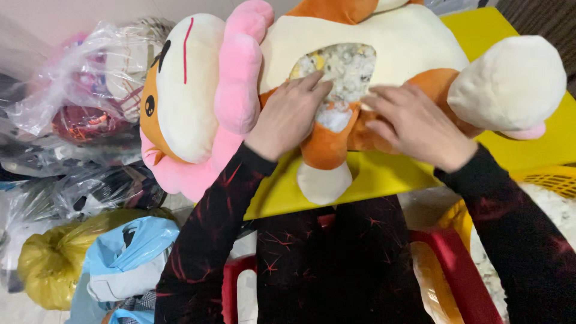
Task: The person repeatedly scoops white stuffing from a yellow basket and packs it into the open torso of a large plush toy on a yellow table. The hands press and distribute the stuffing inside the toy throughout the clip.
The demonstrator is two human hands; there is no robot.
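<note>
Your left hand [288, 117] lies palm down on the belly of the plush lion [336, 72], fingers straight and held together, their tips pressed into the white stuffing [345, 69] that shows through an open gap in the cream front. It grips nothing; it is flat and open against the fabric. Your right hand [417, 123] lies just beside it on the other side of the gap, also flat and open, fingers spread over the orange fur and pointing toward your left fingertips. Both hands touch the toy, and the stuffing sits between them and just beyond their fingertips.

You have the lion lying on its back across the yellow table [384, 174], under both hands. Its head, with a cream face and a pink mane [237, 78], is out past your left hand. One cream-tipped paw [507, 81] sticks up beyond your right hand, and a smaller paw [324, 180] hangs over the table edge below your left hand.

Well to the outside of your left arm lie clear plastic bags [72, 102], a yellow bag [51, 264] and a light blue bag [135, 252]. Beneath your forearms a red stool [456, 264] is partly visible, and by your right sleeve is a yellow basket [549, 180].
</note>
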